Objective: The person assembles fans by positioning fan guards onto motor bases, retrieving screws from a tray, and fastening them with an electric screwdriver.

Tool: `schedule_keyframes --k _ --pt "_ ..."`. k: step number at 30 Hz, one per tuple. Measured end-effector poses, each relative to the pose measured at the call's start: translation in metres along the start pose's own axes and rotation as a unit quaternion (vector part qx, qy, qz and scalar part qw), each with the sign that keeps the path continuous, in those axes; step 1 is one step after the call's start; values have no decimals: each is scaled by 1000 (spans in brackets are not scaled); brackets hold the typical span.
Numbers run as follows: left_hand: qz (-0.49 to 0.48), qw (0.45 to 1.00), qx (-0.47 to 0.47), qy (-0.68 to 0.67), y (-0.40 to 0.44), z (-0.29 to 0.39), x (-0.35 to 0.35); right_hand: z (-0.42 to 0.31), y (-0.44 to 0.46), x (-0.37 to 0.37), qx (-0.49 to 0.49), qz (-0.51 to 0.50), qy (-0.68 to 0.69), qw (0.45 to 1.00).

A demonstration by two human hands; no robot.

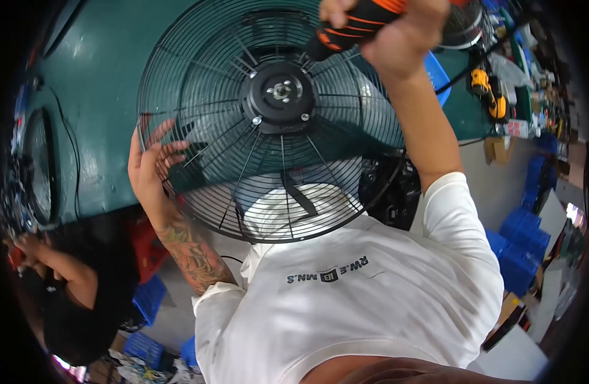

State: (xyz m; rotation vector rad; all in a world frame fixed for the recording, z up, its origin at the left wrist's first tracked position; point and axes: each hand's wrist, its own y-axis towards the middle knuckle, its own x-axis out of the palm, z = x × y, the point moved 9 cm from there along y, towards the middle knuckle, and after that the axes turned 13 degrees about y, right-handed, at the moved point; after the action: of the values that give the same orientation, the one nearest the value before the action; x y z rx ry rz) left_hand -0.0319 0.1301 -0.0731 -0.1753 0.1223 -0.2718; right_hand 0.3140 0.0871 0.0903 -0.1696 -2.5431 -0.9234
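The round metal wire fan guard [283,153] is coloured black and patterned with concentric rings and radiating spokes. Its round black hub [264,96] is dotted with silver bolts [257,120]. The handheld black power driver [358,25] is striped in orange. The flat table [109,83] is surfaced in dark green. The white cloth T-shirt [371,288] is printed with dark lettering [328,276].

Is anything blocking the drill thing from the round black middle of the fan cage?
Nothing visible. The right hand holds the power driver, its tip by the upper-right edge of the black hub. The left hand is out of the way, at the left edge of the wire guard.
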Motion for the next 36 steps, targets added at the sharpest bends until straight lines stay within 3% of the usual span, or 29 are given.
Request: schedule_keyframes --k 5,10,12,13,15,36 --pt "4 1000 14 16 1 0 2 3 -6 -7 93 65 12 993" --pt "-39 999 13 13 12 -11 -5 13 -6 -9 68 13 83 994" --pt "-27 999 21 21 6 -7 0 15 -8 -3 156 -22 98 983" --pt "-8 999 27 23 5 -4 1 18 -9 -5 153 -15 95 984" --pt "-14 999 28 29 5 -4 2 22 -7 -8 94 -4 -73 993" --pt "-54 998 28 17 6 -7 3 32 -15 -35 30 82 -179 980"
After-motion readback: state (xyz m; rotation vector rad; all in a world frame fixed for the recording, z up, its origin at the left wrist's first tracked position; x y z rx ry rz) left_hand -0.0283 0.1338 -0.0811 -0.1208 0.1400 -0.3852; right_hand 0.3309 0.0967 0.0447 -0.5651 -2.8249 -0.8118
